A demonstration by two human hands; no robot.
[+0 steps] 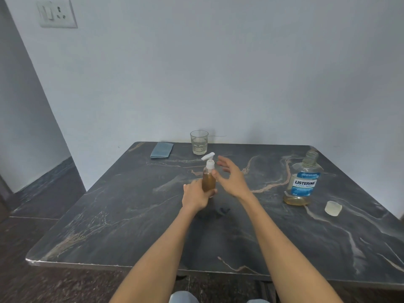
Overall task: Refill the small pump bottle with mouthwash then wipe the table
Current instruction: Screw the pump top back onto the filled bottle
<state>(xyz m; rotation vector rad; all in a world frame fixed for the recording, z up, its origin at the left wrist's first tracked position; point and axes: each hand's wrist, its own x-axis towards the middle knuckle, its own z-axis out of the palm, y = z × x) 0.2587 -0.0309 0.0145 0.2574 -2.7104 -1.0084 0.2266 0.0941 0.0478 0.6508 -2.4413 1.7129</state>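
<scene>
Left hand [197, 196] grips filled pump bottle [209, 177], right hand [231, 178] spread beside it; refill looks done, next fetch cloth [162, 150] behind bottle

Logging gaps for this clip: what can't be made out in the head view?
- Pump bottle: its base and how full it is, hidden by the left hand gripping it.
- Listerine bottle: small label print, too small.
- Glass: whether it holds liquid, too distant.
- Person's lap: cut by the bottom edge.

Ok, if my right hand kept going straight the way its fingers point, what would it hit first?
Probably the white pump head of the small amber pump bottle; the open right hand points up-left toward it, though depth is unclear.
</scene>
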